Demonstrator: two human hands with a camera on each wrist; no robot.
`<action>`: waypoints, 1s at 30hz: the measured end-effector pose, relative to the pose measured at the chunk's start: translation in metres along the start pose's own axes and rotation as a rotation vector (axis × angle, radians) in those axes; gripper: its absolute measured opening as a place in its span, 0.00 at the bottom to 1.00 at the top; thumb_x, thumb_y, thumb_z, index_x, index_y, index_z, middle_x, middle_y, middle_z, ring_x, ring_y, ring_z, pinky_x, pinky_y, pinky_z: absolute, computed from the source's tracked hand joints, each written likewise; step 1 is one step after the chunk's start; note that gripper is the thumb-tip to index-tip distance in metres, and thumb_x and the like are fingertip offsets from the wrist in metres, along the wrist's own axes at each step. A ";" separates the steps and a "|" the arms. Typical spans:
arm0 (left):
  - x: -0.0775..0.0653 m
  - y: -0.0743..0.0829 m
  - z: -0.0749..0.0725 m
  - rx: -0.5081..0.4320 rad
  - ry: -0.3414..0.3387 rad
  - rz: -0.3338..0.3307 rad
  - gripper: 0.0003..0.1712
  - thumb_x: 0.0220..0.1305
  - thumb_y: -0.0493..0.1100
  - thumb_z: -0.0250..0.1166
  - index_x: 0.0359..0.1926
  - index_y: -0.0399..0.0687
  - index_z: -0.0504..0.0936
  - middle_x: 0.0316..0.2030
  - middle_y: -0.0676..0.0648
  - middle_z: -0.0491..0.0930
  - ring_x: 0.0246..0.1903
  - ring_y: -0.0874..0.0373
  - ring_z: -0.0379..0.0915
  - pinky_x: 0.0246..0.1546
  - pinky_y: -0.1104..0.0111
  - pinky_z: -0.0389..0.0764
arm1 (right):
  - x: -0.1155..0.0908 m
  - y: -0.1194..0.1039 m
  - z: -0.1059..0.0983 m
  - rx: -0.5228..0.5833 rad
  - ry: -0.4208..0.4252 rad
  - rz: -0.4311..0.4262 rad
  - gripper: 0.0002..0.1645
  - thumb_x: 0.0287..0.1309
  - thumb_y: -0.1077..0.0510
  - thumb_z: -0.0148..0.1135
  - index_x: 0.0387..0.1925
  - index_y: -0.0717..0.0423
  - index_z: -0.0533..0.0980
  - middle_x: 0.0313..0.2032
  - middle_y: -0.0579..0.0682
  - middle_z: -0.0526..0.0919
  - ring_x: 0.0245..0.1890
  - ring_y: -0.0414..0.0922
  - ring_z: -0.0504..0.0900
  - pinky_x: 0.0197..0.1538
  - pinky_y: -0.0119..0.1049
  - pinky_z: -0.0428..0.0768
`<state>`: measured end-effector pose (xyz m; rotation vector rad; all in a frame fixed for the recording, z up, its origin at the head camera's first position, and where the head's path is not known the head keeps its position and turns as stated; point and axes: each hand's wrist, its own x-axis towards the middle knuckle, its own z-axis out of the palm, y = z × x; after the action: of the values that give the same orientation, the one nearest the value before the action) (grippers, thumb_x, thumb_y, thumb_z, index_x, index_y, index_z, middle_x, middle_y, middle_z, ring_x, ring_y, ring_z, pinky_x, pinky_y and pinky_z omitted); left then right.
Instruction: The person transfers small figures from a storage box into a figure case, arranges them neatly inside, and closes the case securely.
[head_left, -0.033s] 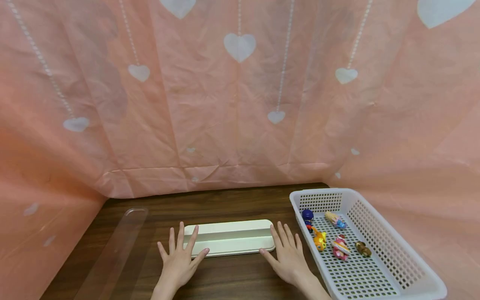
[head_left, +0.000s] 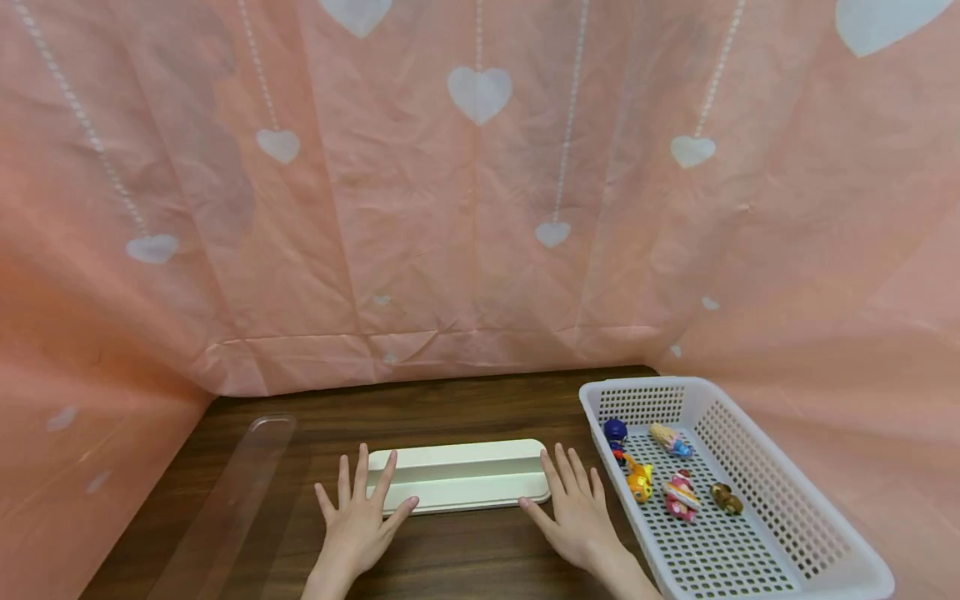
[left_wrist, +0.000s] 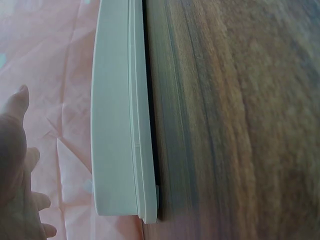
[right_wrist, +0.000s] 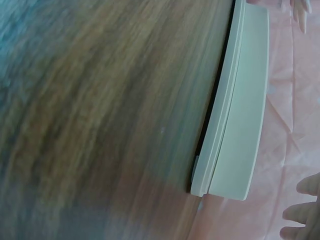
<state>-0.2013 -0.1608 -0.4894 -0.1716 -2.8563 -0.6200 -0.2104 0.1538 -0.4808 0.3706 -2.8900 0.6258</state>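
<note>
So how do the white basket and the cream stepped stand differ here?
The white basket is perforated; the cream stand looks solid. The basket holds small toy figures, while the stand carries none. The basket is wider and deeper; the stand is narrow and stepped. Both are pale and rest on the wooden table.

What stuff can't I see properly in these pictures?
Clear strip: near end cut off by the head view's bottom edge.
Brown toy: too small in the head view to tell what it is.
Left hand: partly cut off by the left wrist view's left edge.
White holder: one end cut off by that view's top edge.
Table: blurred in the right wrist view.
</note>
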 end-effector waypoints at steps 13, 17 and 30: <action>-0.003 -0.013 0.003 -0.131 -0.014 -0.028 0.59 0.59 0.70 0.63 0.79 0.51 0.42 0.75 0.29 0.38 0.71 0.27 0.32 0.60 0.26 0.43 | -0.002 -0.001 0.000 0.010 0.016 -0.021 0.48 0.66 0.33 0.51 0.75 0.57 0.54 0.74 0.61 0.53 0.74 0.60 0.48 0.70 0.65 0.46; 0.002 -0.025 0.009 -0.312 -0.048 -0.045 0.68 0.54 0.63 0.71 0.78 0.42 0.35 0.74 0.26 0.36 0.71 0.27 0.32 0.62 0.31 0.49 | 0.000 -0.001 -0.001 0.023 0.038 -0.023 0.48 0.65 0.33 0.52 0.75 0.58 0.56 0.73 0.63 0.55 0.74 0.61 0.49 0.69 0.64 0.50; 0.013 -0.059 0.029 -0.571 -0.097 -0.168 0.77 0.40 0.43 0.83 0.75 0.29 0.34 0.71 0.23 0.44 0.70 0.28 0.40 0.67 0.38 0.50 | -0.002 -0.005 -0.006 0.185 0.191 -0.086 0.45 0.62 0.40 0.62 0.68 0.67 0.64 0.63 0.63 0.69 0.65 0.60 0.64 0.63 0.56 0.68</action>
<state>-0.2280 -0.2008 -0.5352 -0.0473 -2.7179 -1.4873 -0.2069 0.1527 -0.4735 0.4303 -2.6285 0.8660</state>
